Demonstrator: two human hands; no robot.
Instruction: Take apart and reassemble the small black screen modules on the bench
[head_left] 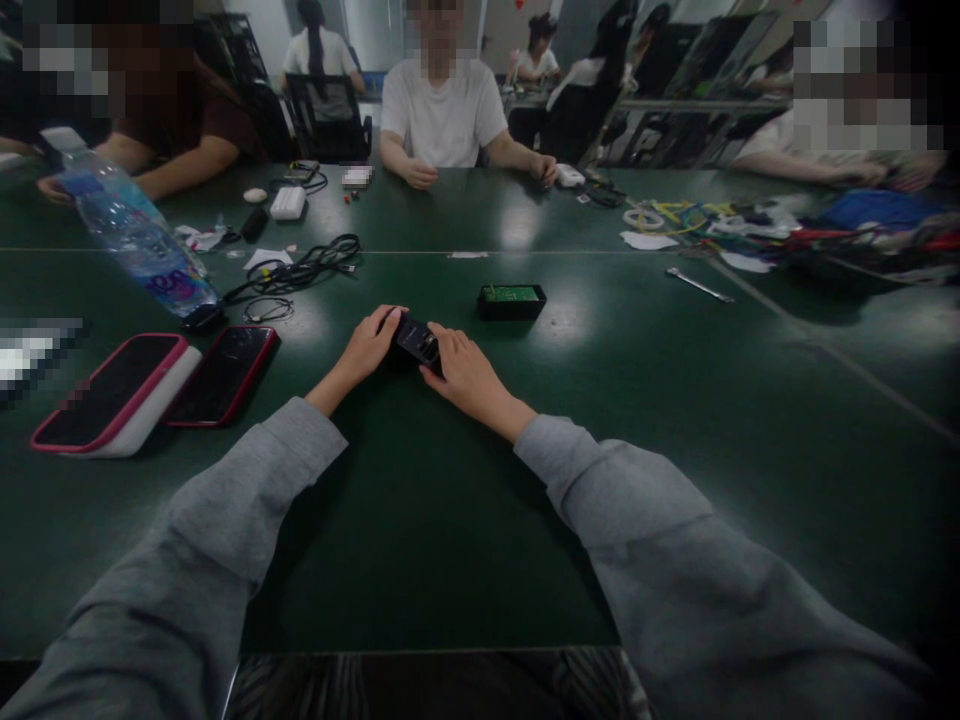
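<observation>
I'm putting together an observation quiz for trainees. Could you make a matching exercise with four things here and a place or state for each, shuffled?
1. dark device
2. black box
3. wrench
4. water bottle

A. transparent, at the left
B. metallic, at the right
C. between left hand and right hand
D. green circuit board showing

Pairs: 1-C; 2-D; 3-B; 4-A

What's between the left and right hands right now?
A small black device, with the left hand holding one end and the right hand at the other. It shows in the head view.
</observation>
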